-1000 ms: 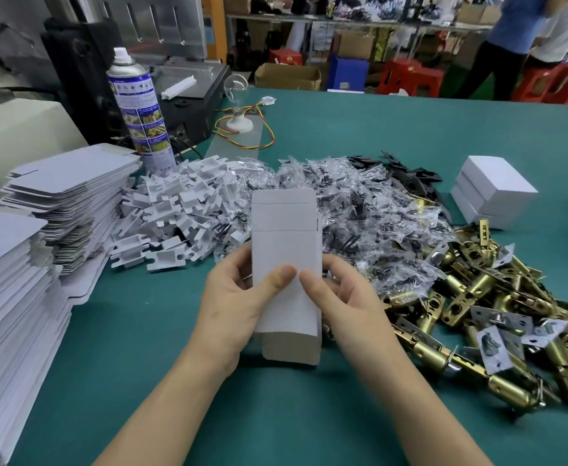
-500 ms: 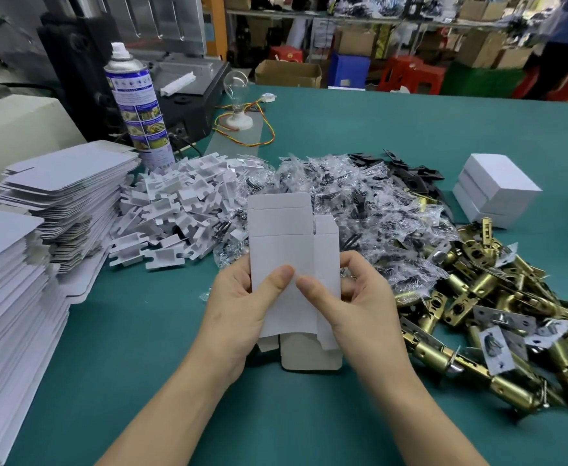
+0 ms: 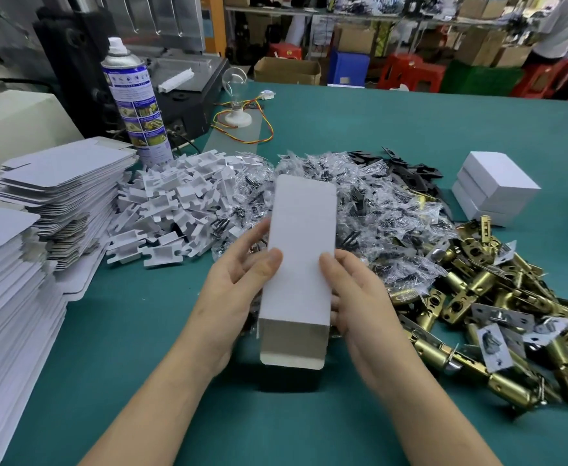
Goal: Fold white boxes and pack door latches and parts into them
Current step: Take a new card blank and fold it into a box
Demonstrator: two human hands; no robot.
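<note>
A white cardboard box (image 3: 301,257), opened into a tube, is held upright above the green table between both hands. My left hand (image 3: 238,284) grips its left side, thumb on the front face. My right hand (image 3: 360,297) grips the right side, thumb on the front too. The box's grey bottom flap (image 3: 292,344) hangs open toward me. Brass door latches (image 3: 491,297) lie piled at the right. Clear bags of small parts (image 3: 376,213) are heaped behind the box. White plastic inserts (image 3: 175,210) lie left of the bags.
Stacks of flat white box blanks (image 3: 57,186) fill the left edge. Folded white boxes (image 3: 494,186) stand at the right rear. A spray can (image 3: 134,99), a bulb with wires (image 3: 238,95) and a machine sit at the back left. A person stands far back right.
The flat blank has been squared into a tube and lifted higher. Its bottom flap now hangs open toward me, and both hands have shifted to the box's sides.
</note>
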